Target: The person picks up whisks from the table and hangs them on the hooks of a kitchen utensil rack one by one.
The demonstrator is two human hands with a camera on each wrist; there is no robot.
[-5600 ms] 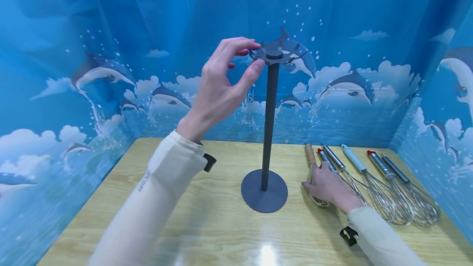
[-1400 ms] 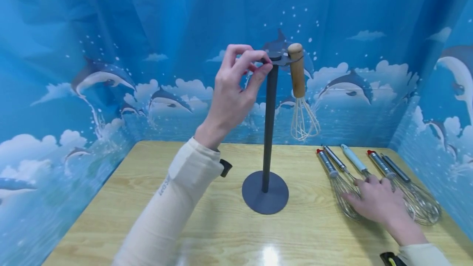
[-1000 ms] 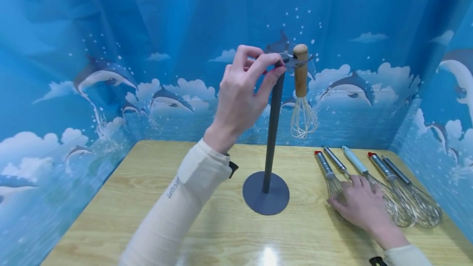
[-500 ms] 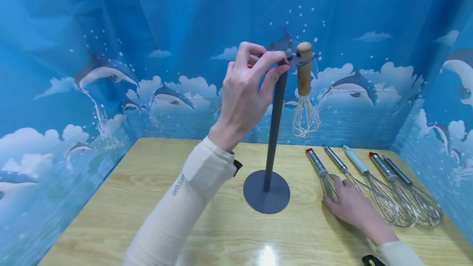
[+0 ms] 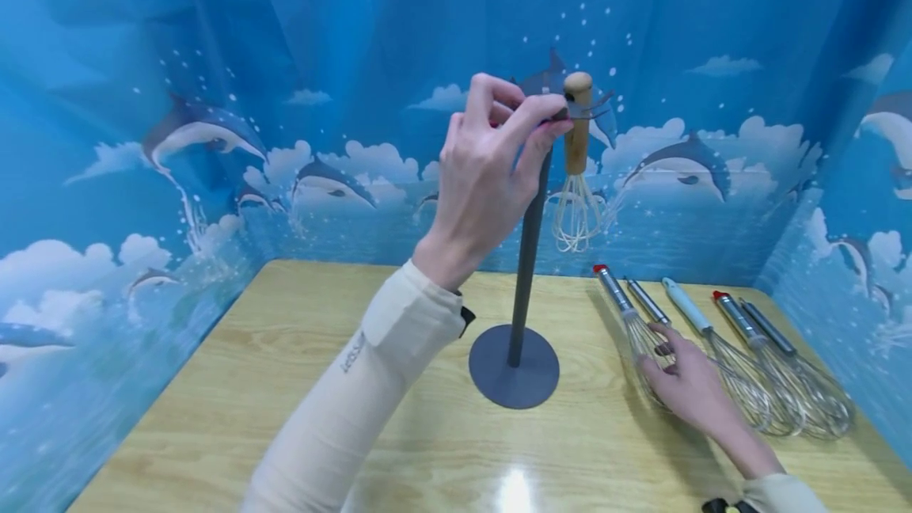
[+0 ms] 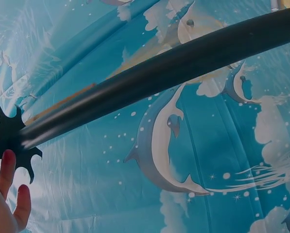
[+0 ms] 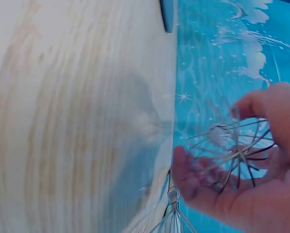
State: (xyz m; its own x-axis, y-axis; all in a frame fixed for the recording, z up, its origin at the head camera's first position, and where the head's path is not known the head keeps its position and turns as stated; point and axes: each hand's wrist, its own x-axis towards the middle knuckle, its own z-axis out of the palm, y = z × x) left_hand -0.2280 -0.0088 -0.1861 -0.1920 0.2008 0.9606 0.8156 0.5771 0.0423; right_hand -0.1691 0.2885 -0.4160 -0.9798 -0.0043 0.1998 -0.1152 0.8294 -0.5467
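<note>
The dark stand (image 5: 527, 260) is on the desk (image 5: 342, 386), about halfway between the left and right edges, and its flat round foot (image 5: 514, 367) looks made to stop it falling over. The left hand (image 5: 492, 157) pinches the stand's top with thumb and bent fingers close together, maybe to keep it from wobbling. The small wooden whisk (image 5: 576, 145) hangs there, its fat knob above the top, so the knob probably stops it slipping down. The right hand (image 5: 687, 382) has its thumb and fingers curled round the wires of a red-tipped whisk (image 5: 614, 287), whose handle points at the desk's back edge. The thin silver whisk (image 5: 647, 299), pale blue whisk (image 5: 685, 305), other red-tipped whisk (image 5: 737, 319) and dark-handled whisk (image 5: 768, 327) lie near the back right corner, handles all to the back, perhaps so each is easy to pick out. The left hand hides much of the stand's top, and the left wrist view cuts part of it off. The right hand covers some of the thin silver whisk's wires. Some right fingertips look blurry, and the desk's front edge is out of sight.
</note>
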